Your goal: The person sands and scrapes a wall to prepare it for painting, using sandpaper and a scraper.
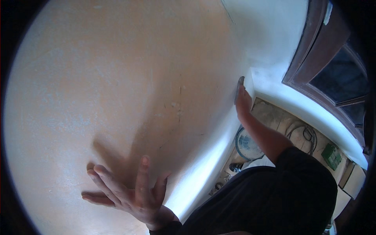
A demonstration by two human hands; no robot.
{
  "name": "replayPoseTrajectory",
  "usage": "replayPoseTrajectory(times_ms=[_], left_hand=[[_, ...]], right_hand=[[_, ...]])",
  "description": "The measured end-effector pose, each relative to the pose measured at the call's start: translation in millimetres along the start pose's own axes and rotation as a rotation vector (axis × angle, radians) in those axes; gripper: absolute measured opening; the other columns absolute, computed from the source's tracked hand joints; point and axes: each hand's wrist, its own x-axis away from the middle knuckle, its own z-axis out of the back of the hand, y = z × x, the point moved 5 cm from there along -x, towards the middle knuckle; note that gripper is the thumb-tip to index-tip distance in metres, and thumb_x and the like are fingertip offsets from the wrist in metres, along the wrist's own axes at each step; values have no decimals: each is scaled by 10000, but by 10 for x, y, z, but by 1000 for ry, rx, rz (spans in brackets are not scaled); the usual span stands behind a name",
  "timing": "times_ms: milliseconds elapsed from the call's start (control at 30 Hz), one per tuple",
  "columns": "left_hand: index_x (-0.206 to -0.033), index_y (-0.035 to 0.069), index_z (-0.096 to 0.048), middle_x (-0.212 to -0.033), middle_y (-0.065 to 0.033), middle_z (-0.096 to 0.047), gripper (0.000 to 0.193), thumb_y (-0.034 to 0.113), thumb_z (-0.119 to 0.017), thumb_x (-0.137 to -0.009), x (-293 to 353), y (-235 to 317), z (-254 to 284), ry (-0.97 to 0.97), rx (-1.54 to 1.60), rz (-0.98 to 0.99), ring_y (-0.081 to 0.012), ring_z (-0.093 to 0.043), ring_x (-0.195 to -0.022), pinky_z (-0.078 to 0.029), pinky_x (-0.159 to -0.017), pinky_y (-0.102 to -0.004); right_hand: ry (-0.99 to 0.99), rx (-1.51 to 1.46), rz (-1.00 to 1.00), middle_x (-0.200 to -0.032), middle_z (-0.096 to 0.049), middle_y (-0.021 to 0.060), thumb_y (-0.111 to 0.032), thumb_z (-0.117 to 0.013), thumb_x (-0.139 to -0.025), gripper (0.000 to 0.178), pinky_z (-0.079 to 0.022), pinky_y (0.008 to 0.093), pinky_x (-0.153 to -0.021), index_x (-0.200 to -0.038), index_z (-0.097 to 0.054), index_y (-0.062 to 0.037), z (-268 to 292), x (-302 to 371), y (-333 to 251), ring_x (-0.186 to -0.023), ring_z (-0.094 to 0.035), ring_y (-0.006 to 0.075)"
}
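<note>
A plastered wall (117, 78) with orange-tan tint, pale patches and several dark scratches fills most of the head view. My left hand (129, 192) is at the lower left with its fingers spread against or very close to the wall, holding nothing. Farther away, my right arm reaches out to the wall's right edge, near a corner. There my right hand (244, 100) is closed on a thin grey flat piece (237, 91), seen edge-on against the wall. Its exact kind cannot be made out, and most of the fingers are hidden.
A round blue-rimmed tub (243, 143) stands on the tiled floor, partly behind my right arm. Beyond it lie a coiled dark cable (310, 137) and a green box (331, 156). A brown-framed glazed window or door (299, 58) is set in the white adjoining wall.
</note>
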Motion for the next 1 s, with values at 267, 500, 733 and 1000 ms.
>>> replayPoseTrajectory(times_ms=[267, 500, 733, 1000], left_hand=[[-1183, 454, -577, -1469, -161, -331, 502, 729, -331, -843, -70, -2, -28, 42, 13, 19, -340, -297, -1370, 36, -1127, -569], [-1203, 375, -590, -1474, -150, -331, 584, 751, -402, -798, -43, 25, 29, 36, -19, -65, -335, -301, -1370, 45, -1102, -607], [-1245, 402, -552, -1493, -79, -323, 561, 652, -590, -743, -76, 20, 16, 49, 144, -30, -277, -259, -1397, 84, -1071, -651], [-1192, 348, -596, -1456, 8, -390, 492, 462, -710, -727, 18, -88, 243, 100, 472, -140, -238, -347, -1353, -92, -1072, -653]], right_hand=[[97, -155, -48, -1244, -565, 169, -608, -360, -923, 718, -367, 349, -998, -1271, -532, -5, -40, -767, 115, -1149, -516, 290], [-155, -195, 187, -1186, -592, 162, -454, -339, -990, 580, -383, 347, -962, -1308, -493, 7, -123, 444, 335, -1115, -536, 274], [39, 146, 209, -1100, -609, 240, -522, -251, -977, 665, -400, 414, -927, -1135, -582, 33, -101, 407, -71, -1056, -551, 386], [-1056, 130, 221, -968, -651, 92, -312, -487, -963, 359, -469, 333, -859, -1058, -625, 6, 331, 2024, 1095, -953, -610, 213]])
